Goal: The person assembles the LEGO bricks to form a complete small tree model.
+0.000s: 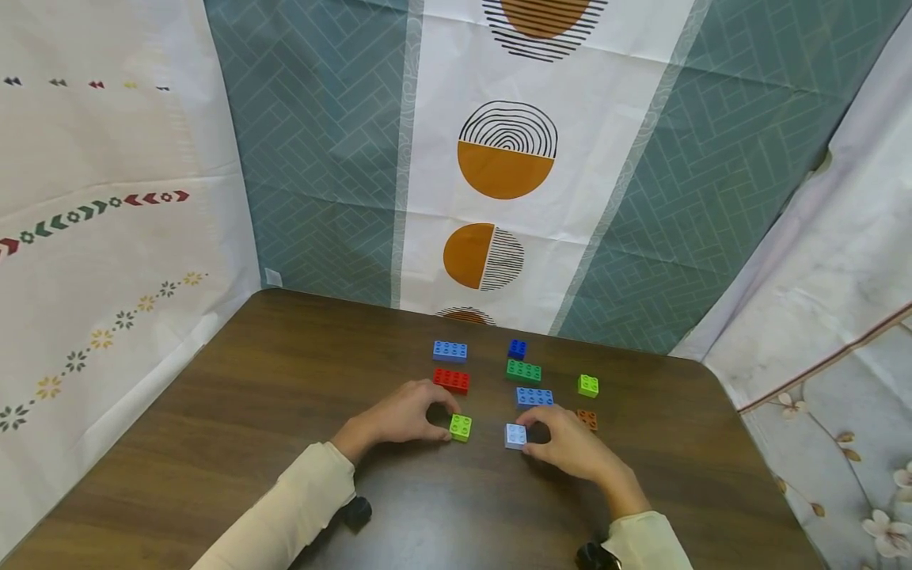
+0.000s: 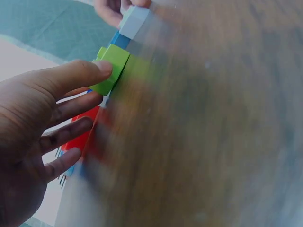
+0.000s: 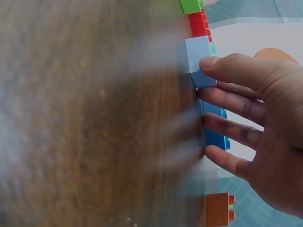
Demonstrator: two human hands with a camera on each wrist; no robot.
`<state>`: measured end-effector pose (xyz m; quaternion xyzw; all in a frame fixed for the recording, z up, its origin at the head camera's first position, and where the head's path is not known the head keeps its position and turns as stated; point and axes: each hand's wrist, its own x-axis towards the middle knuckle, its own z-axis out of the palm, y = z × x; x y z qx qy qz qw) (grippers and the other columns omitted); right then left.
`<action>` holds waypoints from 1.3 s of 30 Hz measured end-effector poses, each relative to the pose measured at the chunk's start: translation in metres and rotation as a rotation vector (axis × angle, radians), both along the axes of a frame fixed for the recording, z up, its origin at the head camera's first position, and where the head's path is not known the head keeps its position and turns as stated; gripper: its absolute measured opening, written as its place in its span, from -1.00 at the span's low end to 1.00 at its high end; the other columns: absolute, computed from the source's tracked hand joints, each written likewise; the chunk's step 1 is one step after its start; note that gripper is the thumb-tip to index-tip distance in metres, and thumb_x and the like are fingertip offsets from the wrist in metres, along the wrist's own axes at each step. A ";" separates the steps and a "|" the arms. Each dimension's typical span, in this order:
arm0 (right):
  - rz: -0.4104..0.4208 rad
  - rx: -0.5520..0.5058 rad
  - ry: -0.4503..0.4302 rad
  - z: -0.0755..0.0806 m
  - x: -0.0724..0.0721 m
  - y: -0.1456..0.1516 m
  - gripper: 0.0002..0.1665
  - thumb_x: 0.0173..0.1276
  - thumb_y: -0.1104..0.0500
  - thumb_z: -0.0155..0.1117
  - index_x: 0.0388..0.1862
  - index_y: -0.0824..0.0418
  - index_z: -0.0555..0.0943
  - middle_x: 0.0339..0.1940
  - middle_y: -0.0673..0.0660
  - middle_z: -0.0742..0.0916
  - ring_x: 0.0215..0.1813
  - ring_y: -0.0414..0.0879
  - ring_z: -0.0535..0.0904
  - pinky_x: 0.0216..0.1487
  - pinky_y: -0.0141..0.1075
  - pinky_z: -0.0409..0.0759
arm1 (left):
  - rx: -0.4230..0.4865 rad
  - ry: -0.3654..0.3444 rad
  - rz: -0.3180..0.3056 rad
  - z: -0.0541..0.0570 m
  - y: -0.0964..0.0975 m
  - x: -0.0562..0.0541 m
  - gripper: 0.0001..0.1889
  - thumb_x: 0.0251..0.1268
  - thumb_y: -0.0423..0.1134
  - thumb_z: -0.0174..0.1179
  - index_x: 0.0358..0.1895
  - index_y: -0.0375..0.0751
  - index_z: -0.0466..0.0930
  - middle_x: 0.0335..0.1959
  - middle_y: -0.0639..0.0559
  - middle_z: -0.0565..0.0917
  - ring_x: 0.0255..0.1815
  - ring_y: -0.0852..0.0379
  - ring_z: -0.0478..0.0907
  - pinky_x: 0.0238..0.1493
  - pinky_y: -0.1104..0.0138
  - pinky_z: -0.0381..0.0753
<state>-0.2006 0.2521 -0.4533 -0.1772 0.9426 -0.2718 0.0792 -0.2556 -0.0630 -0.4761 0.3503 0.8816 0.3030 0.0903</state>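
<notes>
Near the middle of the table, my left hand (image 1: 412, 413) pinches a lime-green toy brick (image 1: 460, 427) between thumb and fingers. To its right, my right hand (image 1: 570, 445) grips a pale blue brick (image 1: 516, 436) by its right side, with a gap between the two bricks. In the left wrist view the thumb presses on the near face of the lime brick (image 2: 111, 68), the other fingers spread beside a red brick (image 2: 84, 130). The right wrist view has the thumb against the pale blue brick (image 3: 199, 61), and a longer blue brick (image 3: 214, 125) behind the fingers.
Beyond the hands lie a light blue brick (image 1: 450, 351), a dark blue brick (image 1: 517, 348), a green brick (image 1: 523, 370) and another lime brick (image 1: 587, 385). An orange-brown brick (image 1: 587, 419) sits just past the right hand. Patterned cloths (image 1: 321, 158) hang around the wooden table (image 1: 285, 356).
</notes>
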 end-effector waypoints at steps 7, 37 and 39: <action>0.023 -0.022 0.040 0.000 -0.002 -0.004 -0.64 0.30 0.12 0.52 0.06 0.06 0.70 0.10 0.02 0.77 0.22 0.03 0.64 0.29 0.15 0.59 | 0.039 -0.025 0.007 -0.003 0.006 0.002 -0.66 0.18 -0.05 0.50 0.04 0.14 0.74 0.01 0.33 0.74 0.07 0.27 0.55 0.20 0.19 0.54; 0.050 -0.149 0.003 0.003 0.000 -0.052 -0.63 0.33 0.10 0.49 0.10 0.02 0.69 0.09 -0.02 0.77 0.21 0.03 0.65 0.28 0.13 0.61 | 0.051 0.009 0.043 -0.006 0.019 0.010 -0.65 0.12 -0.04 0.55 -0.01 0.11 0.75 -0.02 0.28 0.76 0.02 0.23 0.54 0.21 0.09 0.44; 0.043 -0.156 -0.007 0.003 0.000 -0.053 -0.64 0.33 0.09 0.50 0.10 0.00 0.69 0.09 -0.02 0.77 0.21 0.02 0.64 0.28 0.13 0.61 | 0.051 0.005 0.044 -0.007 0.018 0.010 -0.65 0.12 -0.04 0.55 -0.01 0.10 0.75 -0.01 0.27 0.76 0.01 0.25 0.54 0.19 0.11 0.45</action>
